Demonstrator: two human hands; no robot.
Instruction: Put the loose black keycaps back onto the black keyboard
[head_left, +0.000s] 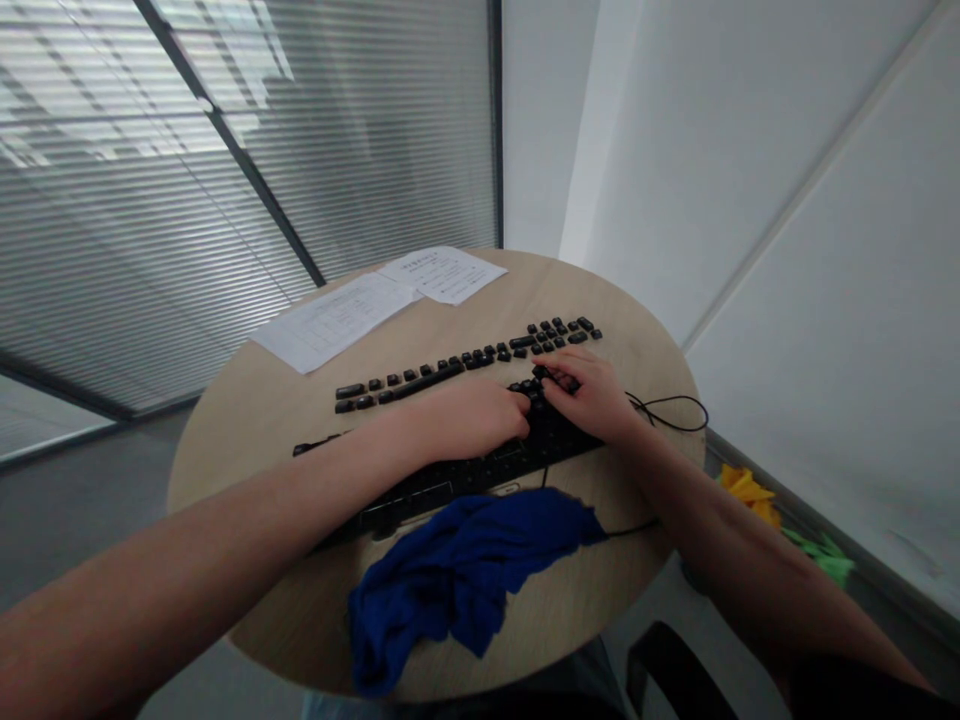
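Keyboard lies on the table, long axis slanting away rightward, beneath the left hand, curled, grip indeterminable, and the right hand, nearer its right end, pinching a keycap.

Left hand curled, right hand pinching

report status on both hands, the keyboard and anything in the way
Left hand on black keyboard; right hand at its far side, seemingly pinching a keycap. Loose keycaps in rows beyond. Blue cloth bunched at near edge, clear of both hands.
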